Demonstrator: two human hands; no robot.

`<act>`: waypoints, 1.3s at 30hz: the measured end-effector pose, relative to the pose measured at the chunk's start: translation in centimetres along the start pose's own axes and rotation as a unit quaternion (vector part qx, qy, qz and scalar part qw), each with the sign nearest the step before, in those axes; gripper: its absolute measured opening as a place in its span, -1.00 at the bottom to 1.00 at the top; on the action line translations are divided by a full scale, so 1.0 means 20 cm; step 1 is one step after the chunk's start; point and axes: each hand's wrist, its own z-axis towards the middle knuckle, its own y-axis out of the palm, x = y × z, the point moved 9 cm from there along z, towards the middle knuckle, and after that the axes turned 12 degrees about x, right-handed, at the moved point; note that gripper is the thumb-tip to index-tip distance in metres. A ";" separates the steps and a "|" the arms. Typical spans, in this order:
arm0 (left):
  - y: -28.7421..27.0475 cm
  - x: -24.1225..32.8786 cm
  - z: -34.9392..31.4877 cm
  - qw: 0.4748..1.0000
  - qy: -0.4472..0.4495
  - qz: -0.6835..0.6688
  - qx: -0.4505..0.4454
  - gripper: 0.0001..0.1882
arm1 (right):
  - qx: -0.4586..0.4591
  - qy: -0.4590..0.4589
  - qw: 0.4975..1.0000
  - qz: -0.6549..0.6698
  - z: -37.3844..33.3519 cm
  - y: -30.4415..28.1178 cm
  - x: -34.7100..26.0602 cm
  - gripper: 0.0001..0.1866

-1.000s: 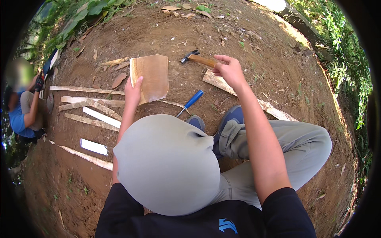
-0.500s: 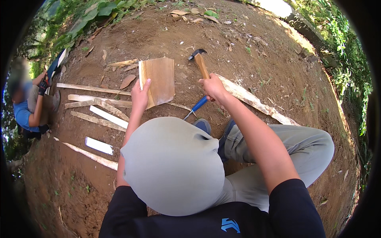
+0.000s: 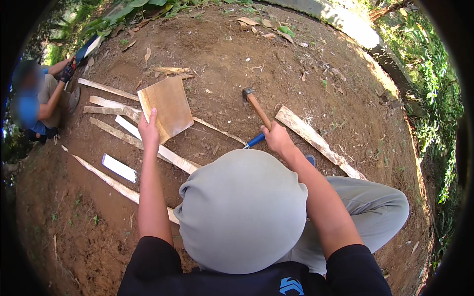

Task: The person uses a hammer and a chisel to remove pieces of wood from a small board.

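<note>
My left hand grips a flat, square wooden board by its near left edge, thumb on top, the board tilted above the ground. In my right hand is a hammer, held by its wooden handle with the dark metal head pointing away from me. Below that hand lies a tool with a blue handle, partly hidden; its kind does not show. A rough wood plank rests on the soil to the right of the hammer.
Several wood strips lie on the dirt to the left, with a short white piece among them. A co-worker crouches at the far left, gloved hand on a long blade-like thing. Dry leaves and a concrete edge are farther off.
The board has turned and shifted left and slightly nearer in my left hand. My right hand has come nearer with the hammer, its head lower in view. The view itself has also shifted.
</note>
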 end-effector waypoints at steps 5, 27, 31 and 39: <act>0.01 0.02 -0.04 0.999 0.020 0.026 -0.006 -0.53 | -0.044 -0.020 0.996 -0.073 -0.02 -0.20 -0.22 -0.40; 0.12 0.13 0.02 0.996 0.065 0.042 -0.038 -0.55 | 0.014 0.002 1.000 0.024 -0.09 -0.22 -0.33 -0.38; 0.22 0.21 0.00 0.996 0.064 0.000 -0.056 -0.54 | 0.013 -0.024 0.996 -0.088 0.06 -0.49 -0.31 -0.35; 0.70 0.31 -0.24 0.968 0.101 -0.012 -0.230 -0.52 | 0.035 0.025 0.999 -0.031 0.17 -0.69 -0.03 -0.39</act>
